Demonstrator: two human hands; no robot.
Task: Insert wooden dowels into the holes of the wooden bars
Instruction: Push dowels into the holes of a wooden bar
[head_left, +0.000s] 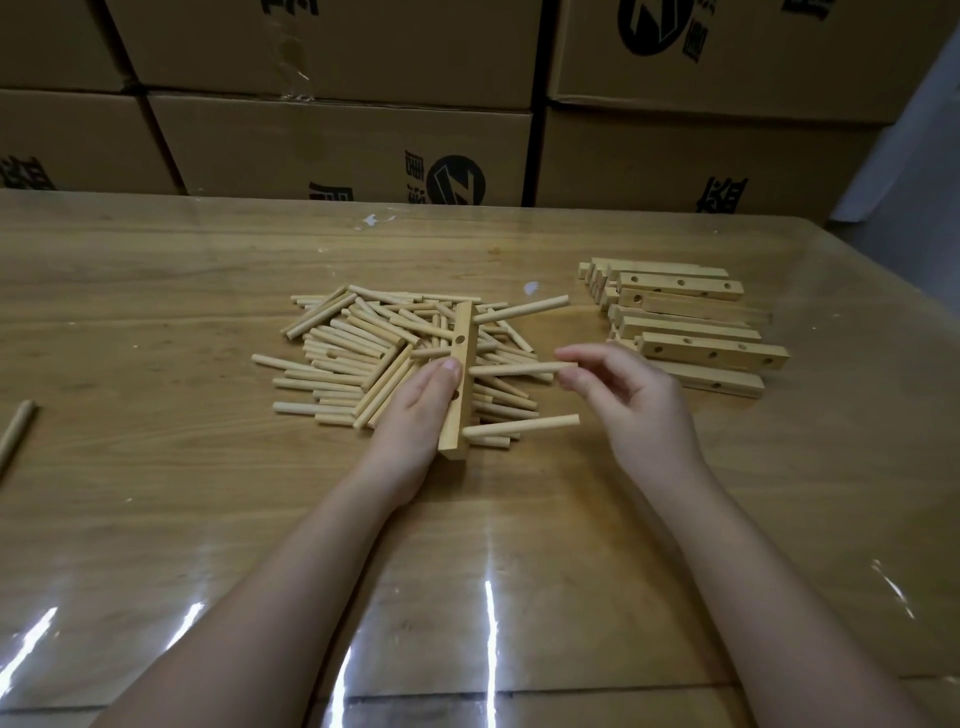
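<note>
Pale wood, square in section and drilled with round holes: long bar (453, 431) gripped on edge by the left hand (415, 415), fingers curled behind it and thumb tip on its near face, that grip clamped on the bar. Raised at a slight tilt over a loose heap of short, round, light-wood dowels (353, 353), spread beneath the bar and mostly to its left. Seated in the bar and sticking out to its right: one far dowel (524, 309) near the bar's far end and one near dowel (522, 426) near its close end. Between those two, also right of the bar, a third dowel (519, 369) pinched between thumb and forefinger of the right hand (639, 405), that grip closed on the stick, remaining fingers loosely curled; left tip at the bar's face, no telling whether inside a hole or only touching. Just beyond that spot on the bar, one open round hole (459, 340). Well to the right of the bar, a flat stack of bars (691, 322) of the same drilled wood. Far to the left of the bar, at the edge of view, a lone wooden stick (15, 431). Behind the bar, past the far edge of the glossy, clear-covered wood-grain table (156, 291), a wall of brown cardboard boxes (337, 145) with black print.
</note>
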